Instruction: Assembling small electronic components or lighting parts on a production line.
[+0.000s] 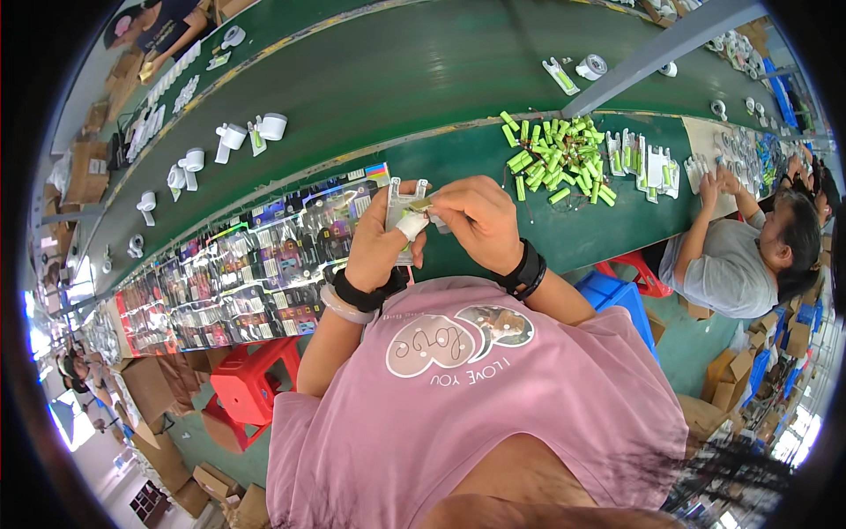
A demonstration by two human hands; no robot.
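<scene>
Just above my chest, my left hand is closed around a white plastic housing with two prongs at its far end. White wrapping covers the left thumb. Over the same housing, my right hand has its fingers pinched at a small yellowish piece; its kind is hard to make out. The fingers hide much of the housing's inside. A loose heap of green cylindrical batteries with thin wires lies beyond my right hand. Beside the heap stands a row of white housings, some with green batteries in them.
Printed packages in clear wrap cover the table on my left. Beyond runs a green conveyor belt carrying white device parts, with a grey post at its edge. A co-worker sits at right. Red stools and a blue crate stand nearby.
</scene>
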